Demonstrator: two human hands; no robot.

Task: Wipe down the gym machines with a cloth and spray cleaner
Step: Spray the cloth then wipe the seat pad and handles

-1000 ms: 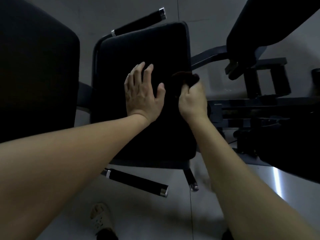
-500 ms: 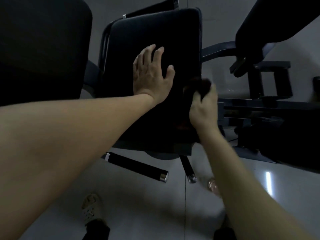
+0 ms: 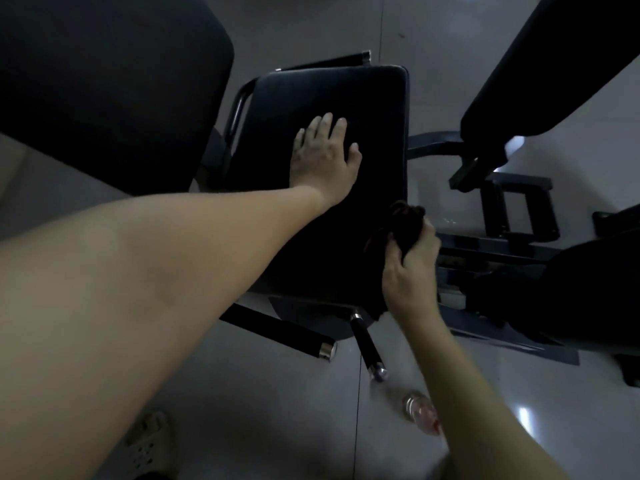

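A black padded seat [image 3: 374, 109] of a gym machine fills the middle of the view. My left hand [image 3: 323, 157] lies flat on the pad with straight fingers. My right hand [image 3: 410, 268] grips a bunched dark cloth [image 3: 403, 225] against the seat's right edge, low on the pad. A clear spray bottle [image 3: 420, 412] lies on the floor below the seat, partly hidden by my right forearm.
A large black pad [image 3: 104, 81] stands at the upper left, another black pad [image 3: 554, 64] at the upper right. Two black handles with chrome ends [image 3: 322, 349] [image 3: 375, 367] stick out under the seat. Dark machine frame [image 3: 519, 216] and another pad lie to the right. My shoe [image 3: 147, 445] is on the grey tiled floor.
My right hand has drawn the cloth down along the seat's right edge toward me. My left hand stays flat on the pad. The spray bottle has come into view on the floor.
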